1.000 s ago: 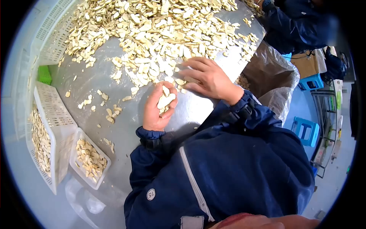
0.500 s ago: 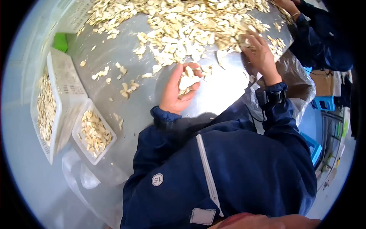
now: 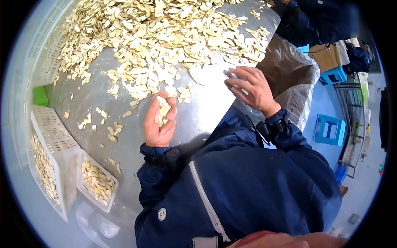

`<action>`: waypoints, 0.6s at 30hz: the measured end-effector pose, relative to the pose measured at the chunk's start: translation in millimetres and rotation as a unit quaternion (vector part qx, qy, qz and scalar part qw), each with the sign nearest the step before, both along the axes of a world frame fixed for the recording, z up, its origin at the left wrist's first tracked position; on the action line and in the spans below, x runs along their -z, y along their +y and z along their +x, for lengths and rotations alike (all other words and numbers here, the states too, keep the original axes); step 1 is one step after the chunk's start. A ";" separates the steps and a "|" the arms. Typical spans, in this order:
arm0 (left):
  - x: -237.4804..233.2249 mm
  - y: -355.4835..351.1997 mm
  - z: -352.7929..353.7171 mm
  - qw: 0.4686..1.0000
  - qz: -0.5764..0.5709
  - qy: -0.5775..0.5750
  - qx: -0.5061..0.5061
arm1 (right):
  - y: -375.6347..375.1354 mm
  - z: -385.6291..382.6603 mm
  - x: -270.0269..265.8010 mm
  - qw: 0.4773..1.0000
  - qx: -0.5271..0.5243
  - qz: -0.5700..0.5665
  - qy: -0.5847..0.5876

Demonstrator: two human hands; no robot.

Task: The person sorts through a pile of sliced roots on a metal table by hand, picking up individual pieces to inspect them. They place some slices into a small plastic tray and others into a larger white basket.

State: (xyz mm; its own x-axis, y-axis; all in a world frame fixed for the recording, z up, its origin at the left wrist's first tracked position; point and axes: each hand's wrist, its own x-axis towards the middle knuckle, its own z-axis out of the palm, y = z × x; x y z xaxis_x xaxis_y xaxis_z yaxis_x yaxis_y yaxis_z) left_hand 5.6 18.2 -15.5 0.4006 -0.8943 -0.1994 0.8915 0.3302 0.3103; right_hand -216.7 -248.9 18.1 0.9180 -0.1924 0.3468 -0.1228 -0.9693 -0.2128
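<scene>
My left hand [image 3: 159,122] is curled around a few pale dried slices [image 3: 162,111], just above the metal table, at the near edge of the heap. To its right, my right hand [image 3: 253,89] hovers over the table's edge, close to a plastic-lined bin. Its fingers are stretched and a little apart, with a small dark patch by the fingertips. A wide heap of the same cream-coloured slices [image 3: 165,35] spreads across the far part of the table. Small loose groups of slices [image 3: 115,131] lie left of my left hand.
At the left stand a white perforated basket [image 3: 58,142] and a small white tray [image 3: 113,200], both holding slices. A clear plastic liner [image 3: 308,78] hangs off the table's right edge. Beyond it are a blue stool [image 3: 329,130] and another person's dark sleeve [image 3: 297,27].
My right hand has left the heap and moved toward the table's edge by the liner. My left hand still holds slices. The whole view has shifted, showing more of the right side.
</scene>
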 end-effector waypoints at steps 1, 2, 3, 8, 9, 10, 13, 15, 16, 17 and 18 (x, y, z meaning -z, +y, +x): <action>0.9 1.1 0.5 1.000 -0.005 0.004 0.000 | -8.5 -2.2 6.2 0.999 0.016 0.000 -0.028; 0.9 1.8 0.4 1.000 -0.001 0.001 -0.004 | -21.5 -6.9 13.1 0.997 0.063 -0.006 -0.036; 0.7 1.6 0.2 1.000 0.001 -0.003 -0.007 | -35.7 -12.4 19.0 0.993 0.109 -0.013 -0.044; -1.8 0.1 -1.5 1.000 0.014 -0.009 -0.014 | -48.5 0.2 0.5 0.977 0.190 0.036 -0.090; 2.1 1.1 -0.7 1.000 0.009 -0.014 -0.009 | -38.0 10.6 -3.5 0.976 0.180 0.094 -0.080; 2.9 0.8 0.2 1.000 0.003 -0.019 -0.006 | -29.1 19.6 -7.0 0.983 0.156 0.083 -0.045; 0.4 1.6 -0.7 0.999 0.028 -0.032 -0.003 | -14.1 41.7 -11.0 0.982 0.169 0.081 -0.011; -2.6 1.2 -1.8 0.998 0.044 -0.049 0.002 | -17.8 46.1 -3.3 0.984 0.169 0.054 -0.012; -3.8 0.2 -2.2 0.997 0.051 -0.057 0.006 | -19.9 47.5 -1.2 0.985 0.170 0.039 -0.013; -4.9 -0.5 -2.5 0.997 0.052 -0.055 0.009 | -21.2 48.0 -1.1 0.985 0.170 0.036 -0.010; -5.7 -0.7 -3.0 0.997 0.052 -0.053 0.013 | -21.1 50.0 -3.0 0.985 0.170 0.032 -0.007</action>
